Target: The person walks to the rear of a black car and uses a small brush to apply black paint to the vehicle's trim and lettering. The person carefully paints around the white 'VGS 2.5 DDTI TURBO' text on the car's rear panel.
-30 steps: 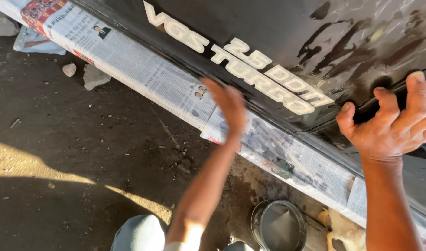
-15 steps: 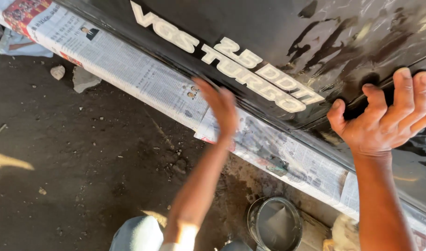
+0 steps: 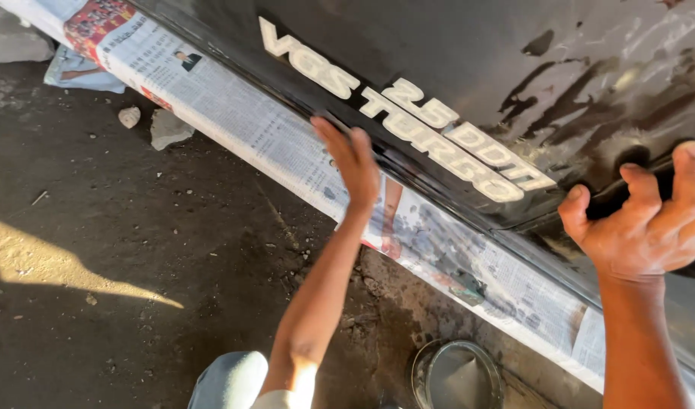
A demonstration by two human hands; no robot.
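My left hand lies flat against the lower edge of the black car body panel, fingers straight and close together, spread open and gripping nothing; the palm presses where the dark sheet metal meets the newspaper masking taped along the sill. My right hand sits further right, fingers curled halfway and hooked over a dark recess in the same panel, thumb out to the left; it braces on the metal rather than closing round anything loose. The panel fills the far side of the view, running from upper left to lower right, with raised pale lettering between my two hands and wet, streaky patches of worn finish toward the right. I judge the panel rigid and fixed, not something to lift; its surface looks glossy and probably slick where wet, so a flat palm or a hooked edge is the sound contact. The newspaper I judge thin and easily torn, best touched lightly. On the near side, the dirt floor carries a round metal tin below the sill, small stones at left, and my knee at the bottom edge.
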